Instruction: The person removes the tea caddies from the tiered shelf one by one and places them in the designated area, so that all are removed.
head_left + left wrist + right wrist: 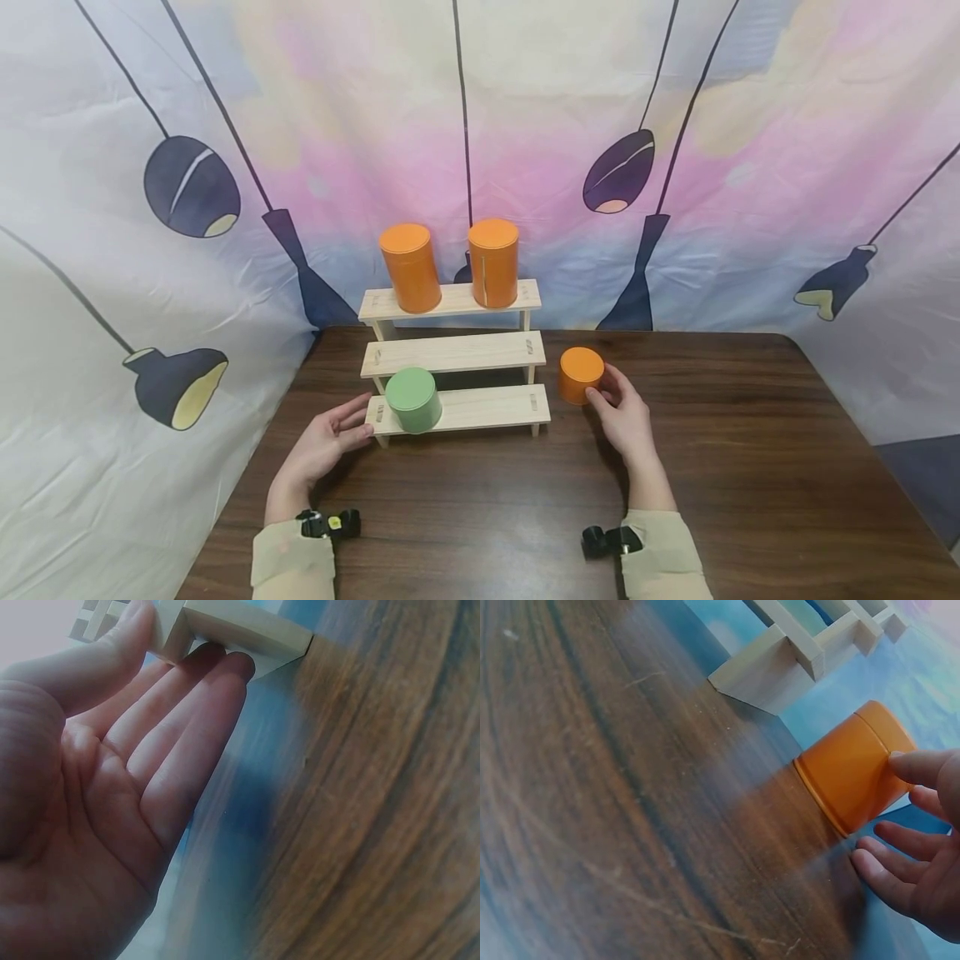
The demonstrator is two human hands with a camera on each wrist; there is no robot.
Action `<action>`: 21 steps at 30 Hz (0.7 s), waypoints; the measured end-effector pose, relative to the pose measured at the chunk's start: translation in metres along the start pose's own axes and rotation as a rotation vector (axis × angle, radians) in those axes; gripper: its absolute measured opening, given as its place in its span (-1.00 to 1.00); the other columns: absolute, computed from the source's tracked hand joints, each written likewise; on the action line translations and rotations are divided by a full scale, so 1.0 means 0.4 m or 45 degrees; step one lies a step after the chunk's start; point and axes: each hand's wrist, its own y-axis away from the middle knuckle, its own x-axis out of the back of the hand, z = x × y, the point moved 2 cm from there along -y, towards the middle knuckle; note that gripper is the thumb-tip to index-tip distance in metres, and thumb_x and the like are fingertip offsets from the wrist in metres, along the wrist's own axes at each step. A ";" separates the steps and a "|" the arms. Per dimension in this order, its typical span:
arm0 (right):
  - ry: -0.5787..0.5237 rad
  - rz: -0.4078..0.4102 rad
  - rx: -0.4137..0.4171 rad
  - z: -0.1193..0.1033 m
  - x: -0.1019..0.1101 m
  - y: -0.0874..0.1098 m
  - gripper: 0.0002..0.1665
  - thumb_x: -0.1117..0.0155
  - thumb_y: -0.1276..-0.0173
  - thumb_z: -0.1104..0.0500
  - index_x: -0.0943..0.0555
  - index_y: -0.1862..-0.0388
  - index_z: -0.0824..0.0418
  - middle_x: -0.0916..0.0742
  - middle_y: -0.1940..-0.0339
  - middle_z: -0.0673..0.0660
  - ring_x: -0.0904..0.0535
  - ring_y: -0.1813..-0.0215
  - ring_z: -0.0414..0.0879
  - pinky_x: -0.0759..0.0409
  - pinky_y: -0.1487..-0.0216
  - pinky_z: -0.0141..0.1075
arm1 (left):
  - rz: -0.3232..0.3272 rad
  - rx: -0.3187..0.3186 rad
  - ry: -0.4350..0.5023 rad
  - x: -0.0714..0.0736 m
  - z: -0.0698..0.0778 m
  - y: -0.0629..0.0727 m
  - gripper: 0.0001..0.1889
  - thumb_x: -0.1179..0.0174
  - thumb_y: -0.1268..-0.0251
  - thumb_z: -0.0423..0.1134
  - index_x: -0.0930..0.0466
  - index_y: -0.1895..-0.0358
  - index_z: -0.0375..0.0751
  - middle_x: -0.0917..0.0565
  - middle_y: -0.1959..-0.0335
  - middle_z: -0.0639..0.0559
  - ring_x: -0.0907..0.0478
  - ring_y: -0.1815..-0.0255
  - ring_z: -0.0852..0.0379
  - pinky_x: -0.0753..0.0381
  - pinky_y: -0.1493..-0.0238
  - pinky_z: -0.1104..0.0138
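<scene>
In the head view, a three-step wooden rack (480, 408) stands on the table. My left hand (318, 446) is at the left end of its lowest step, thumb in front and the long fingers (199, 742) stretched out beside the wood. A short green canister (414, 402) sits on that step, towards the left. Right of the rack, a short orange canister (579, 375) stands upright on the table. My right hand (622, 417) holds it lightly from the right, between thumb and index finger; the other fingers (889, 874) are spread near its base.
Two tall orange canisters, a left one (411, 271) and a right one (495, 265), stand on the top step. Behind the dark wooden table (480, 517) hangs a cloth backdrop (375, 100) printed with lamps.
</scene>
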 end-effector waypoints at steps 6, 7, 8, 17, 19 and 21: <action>-0.015 -0.007 -0.003 -0.014 0.006 0.006 -0.25 -0.32 -0.63 0.14 -0.32 -0.69 0.19 -0.51 -0.57 0.31 -0.50 -0.49 0.25 -0.47 -0.53 0.07 | 0.003 -0.004 -0.002 0.003 -0.001 0.001 -0.26 -0.28 -0.54 -0.43 -0.16 -0.67 -0.42 -0.37 -0.53 -0.49 -0.65 -0.21 0.30 -0.74 -0.18 0.31; -0.020 -0.009 -0.005 -0.016 0.007 0.006 -0.26 -0.32 -0.63 0.14 -0.32 -0.69 0.17 -0.50 -0.58 0.30 -0.49 -0.50 0.24 -0.47 -0.54 0.06 | 0.004 -0.004 -0.001 0.003 -0.001 0.001 -0.26 -0.28 -0.54 -0.43 -0.16 -0.67 -0.42 -0.37 -0.53 -0.50 -0.66 -0.20 0.30 -0.74 -0.18 0.31; -0.022 -0.012 -0.003 -0.019 0.008 0.007 -0.25 -0.31 -0.63 0.13 -0.31 -0.69 0.17 -0.49 -0.59 0.30 -0.48 -0.51 0.24 -0.47 -0.54 0.07 | 0.004 -0.005 0.000 0.003 -0.002 0.002 -0.26 -0.28 -0.54 -0.43 -0.16 -0.67 -0.42 -0.37 -0.53 -0.50 -0.66 -0.20 0.30 -0.73 -0.18 0.31; -0.015 -0.018 -0.010 -0.042 0.024 0.022 -0.24 -0.28 -0.66 0.07 -0.27 -0.72 0.13 -0.42 -0.64 0.31 -0.42 -0.56 0.29 -0.49 -0.50 0.15 | -0.004 -0.007 -0.009 0.001 -0.005 0.001 -0.25 -0.30 -0.53 -0.42 -0.17 -0.67 -0.40 -0.39 -0.52 -0.48 -0.63 -0.28 0.21 -0.73 -0.19 0.30; -0.028 -0.006 -0.008 -0.048 0.027 0.027 -0.25 -0.28 -0.66 0.08 -0.28 -0.72 0.13 -0.42 -0.64 0.32 -0.41 -0.57 0.29 -0.49 -0.50 0.16 | -0.004 -0.008 -0.014 0.001 -0.005 0.001 -0.25 -0.30 -0.53 -0.42 -0.17 -0.67 -0.41 -0.40 -0.52 -0.47 -0.62 -0.29 0.17 -0.74 -0.18 0.29; -0.037 0.013 0.000 -0.053 0.030 0.031 -0.26 -0.29 -0.65 0.09 -0.30 -0.71 0.15 -0.43 -0.63 0.33 -0.42 -0.56 0.29 -0.47 -0.51 0.16 | -0.001 -0.006 -0.015 0.001 -0.003 0.000 -0.25 -0.31 -0.53 -0.42 -0.18 -0.67 -0.40 -0.41 -0.52 -0.47 -0.62 -0.30 0.15 -0.74 -0.18 0.29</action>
